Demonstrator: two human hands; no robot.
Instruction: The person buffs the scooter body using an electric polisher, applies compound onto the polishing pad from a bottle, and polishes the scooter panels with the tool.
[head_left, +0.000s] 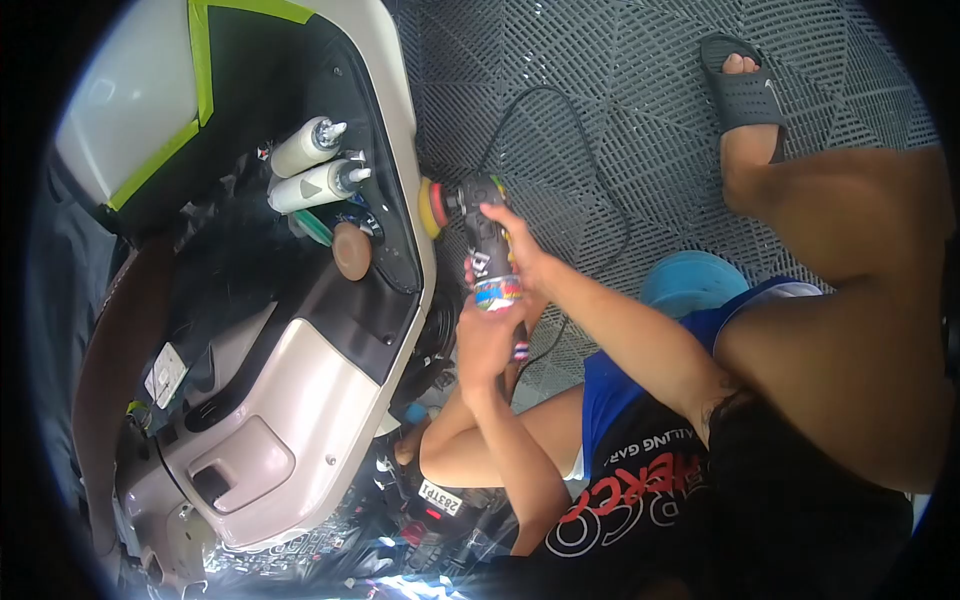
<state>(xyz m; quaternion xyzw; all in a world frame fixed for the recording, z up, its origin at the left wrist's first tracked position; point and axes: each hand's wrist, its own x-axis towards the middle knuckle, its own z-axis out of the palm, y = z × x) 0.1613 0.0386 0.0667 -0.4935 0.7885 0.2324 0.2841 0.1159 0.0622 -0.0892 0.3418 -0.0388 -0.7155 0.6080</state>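
Observation:
A small black power polisher is held in both of my hands. Its yellow foam pad, on a red backing plate, rests against the edge of a glossy beige scooter panel. My right hand is wrapped round the black body, with the thumb near the head. Below it, my left hand grips the colourfully stickered handle. On the dark footboard left of the pad lie two white squeeze bottles with nozzles, near a round brown pad.
A black cord loops over the grey grid floor. By my legs stands a blue bucket. Green masking tape edges a pale panel at upper left. Below the handle is a plate reading 283TPI.

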